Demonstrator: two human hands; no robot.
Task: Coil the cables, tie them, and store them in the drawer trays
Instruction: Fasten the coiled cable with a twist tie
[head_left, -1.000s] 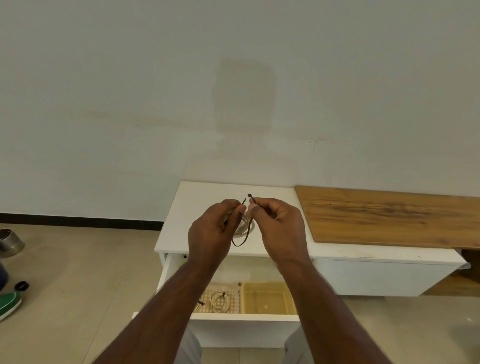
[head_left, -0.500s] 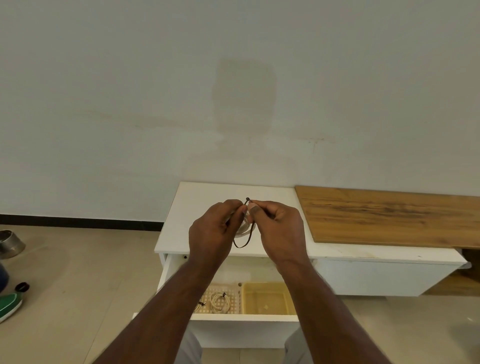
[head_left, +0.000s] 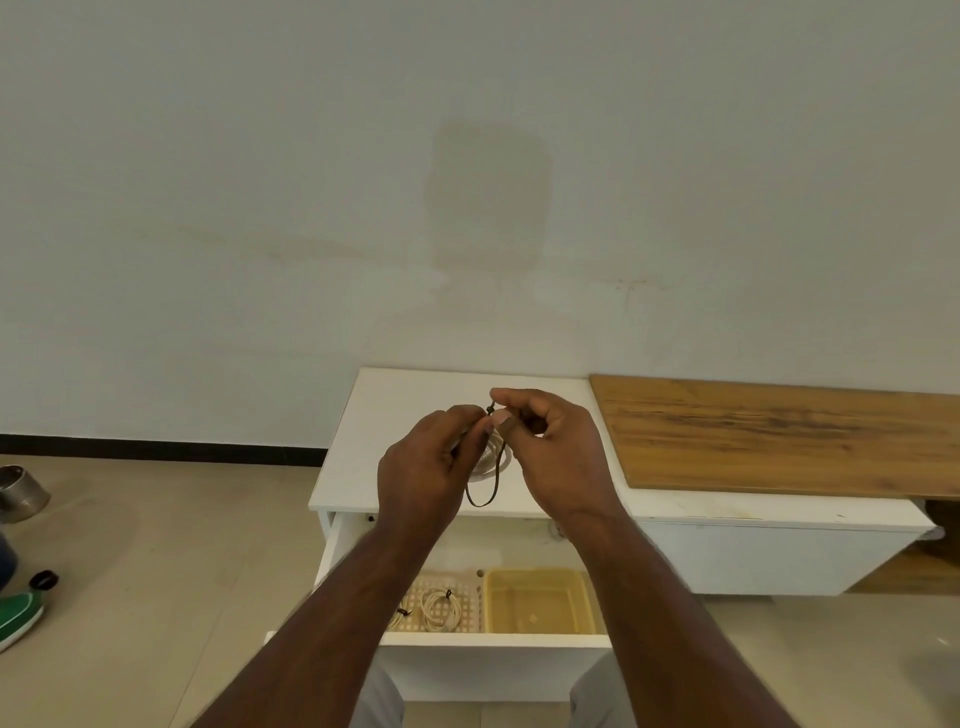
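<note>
Tying step: left hand (head_left: 431, 467) grips coiled cable (head_left: 488, 457); right hand (head_left: 550, 452), at three o'clock, pinches tie (head_left: 496, 483). Next, cinching tight.

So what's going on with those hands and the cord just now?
Left hand holds white coiled cable. Right hand pinches dark tie looped round it. Open drawer below, one coil in left tray. Nothing in the way.

left hand (head_left: 423, 475), right hand (head_left: 558, 457) pinching tie (head_left: 496, 475), coiled cable (head_left: 488, 457)
</note>
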